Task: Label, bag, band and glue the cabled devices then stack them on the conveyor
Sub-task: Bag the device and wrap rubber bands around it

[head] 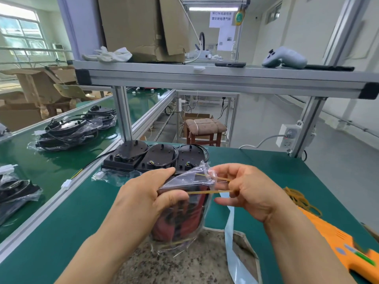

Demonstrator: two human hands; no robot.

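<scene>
Hands are working close together above the worktop (256, 167). The left hand (147, 193) is gripping the bagged device (184, 222), fingers curled over its top edge and thumb pressing its near face, holding it upright. The right hand (252, 193) is pinching a band (205, 192) and stretching it rightward, away from the bag's top corner (both strands are running taut from the bag to the fingers). Beyond the hands, three bare devices (158, 156) are sitting side by side. Right of the right hand, loose bands (299, 199) are lying in a heap, with an orange glue gun (332, 236) nearer the wrist. Left of the left hand, the conveyor (41, 171) is carrying stacks (67, 132) of bagged devices.
</scene>
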